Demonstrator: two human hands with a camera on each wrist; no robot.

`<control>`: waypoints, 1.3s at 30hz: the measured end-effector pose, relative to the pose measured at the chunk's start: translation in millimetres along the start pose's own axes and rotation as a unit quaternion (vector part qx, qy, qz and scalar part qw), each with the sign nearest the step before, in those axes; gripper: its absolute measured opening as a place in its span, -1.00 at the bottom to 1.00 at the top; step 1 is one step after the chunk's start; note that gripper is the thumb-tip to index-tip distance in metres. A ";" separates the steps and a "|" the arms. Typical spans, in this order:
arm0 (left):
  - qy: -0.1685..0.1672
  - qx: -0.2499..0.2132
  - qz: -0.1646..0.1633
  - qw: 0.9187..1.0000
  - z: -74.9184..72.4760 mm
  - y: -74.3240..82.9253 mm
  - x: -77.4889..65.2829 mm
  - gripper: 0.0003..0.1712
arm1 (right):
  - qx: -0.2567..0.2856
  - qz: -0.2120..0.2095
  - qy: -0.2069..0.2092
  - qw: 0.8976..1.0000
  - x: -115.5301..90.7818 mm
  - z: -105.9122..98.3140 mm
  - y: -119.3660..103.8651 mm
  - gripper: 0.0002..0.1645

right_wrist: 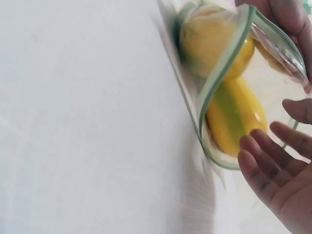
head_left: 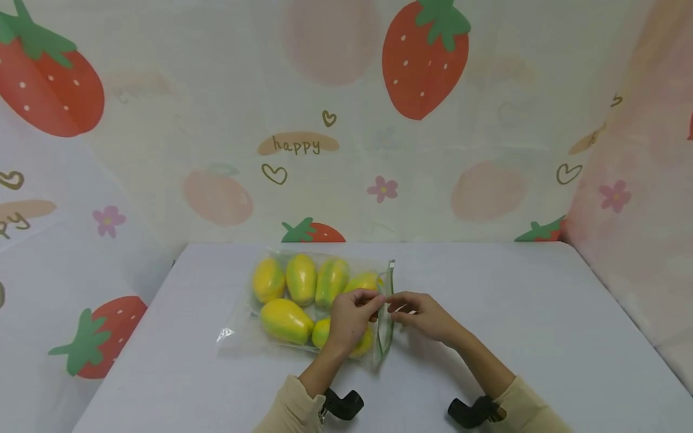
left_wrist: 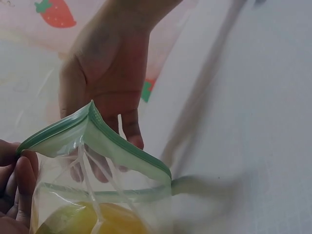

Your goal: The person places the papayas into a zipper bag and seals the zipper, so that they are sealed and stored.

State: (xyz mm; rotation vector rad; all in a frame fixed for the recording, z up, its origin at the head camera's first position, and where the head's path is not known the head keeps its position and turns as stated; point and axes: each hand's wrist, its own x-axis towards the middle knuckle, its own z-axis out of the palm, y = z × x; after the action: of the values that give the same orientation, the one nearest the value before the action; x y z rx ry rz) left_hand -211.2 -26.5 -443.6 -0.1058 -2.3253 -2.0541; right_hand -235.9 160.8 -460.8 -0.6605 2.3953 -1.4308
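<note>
A clear zip-lock bag (head_left: pixel 238 328) with a green zip edge lies on the table, its mouth turned to the right. Inside are several yellow-and-green fruits (head_left: pixel 286 321) shaped like papayas or mangoes. My left hand (head_left: pixel 351 319) pinches the rim of the bag between thumb and fingers; in the left wrist view the green zip strip (left_wrist: pixel 127 145) rises to a peak beside that grip. At the mouth is my right hand (head_left: pixel 428 316), fingers loosely bent. The right wrist view shows the mouth gaping, with the right fingers (right_wrist: pixel 265 151) spread beside it and holding nothing.
The white table (head_left: pixel 514 313) extends to both sides of the bag. Behind it hangs a printed cloth (head_left: pixel 346 102) with strawberries and flowers, and similar cloth covers the sides. A black wrist device (head_left: pixel 346 405) sits at each sleeve cuff.
</note>
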 end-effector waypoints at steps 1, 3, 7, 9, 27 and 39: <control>0.000 0.001 -0.002 1.000 -0.1 -0.2 0.2 -0.78 | 0.010 0.005 0.008 1.000 0.4 -2.2 0.0 -0.58; -0.001 0.002 -0.008 1.000 -0.2 -0.6 0.7 -0.78 | 0.025 0.016 0.025 0.999 1.3 -6.1 0.4 -0.54; -0.004 0.003 -0.013 1.000 -0.8 -0.6 0.6 -0.77 | 0.044 0.033 0.053 0.997 3.3 -12.5 1.6 -0.48; -0.007 0.004 -0.014 1.000 -1.1 -0.9 0.3 -0.76 | 0.048 0.043 0.071 0.995 5.1 -14.5 2.4 -0.46; -0.010 0.014 -0.017 1.000 -2.9 -3.3 -3.3 -0.72 | 0.075 0.119 0.135 0.981 35.0 -23.0 5.9 -0.47; -0.012 0.013 -0.017 1.000 -2.3 -1.8 -3.9 -0.72 | 0.135 0.187 0.128 0.965 59.9 -17.4 9.2 -0.42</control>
State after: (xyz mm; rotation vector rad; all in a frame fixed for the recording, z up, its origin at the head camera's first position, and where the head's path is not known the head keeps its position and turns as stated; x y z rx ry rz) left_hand -207.5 -29.1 -445.4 -0.0929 -2.3829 -2.0491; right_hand -297.4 146.9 -460.7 0.0471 2.2747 -1.7030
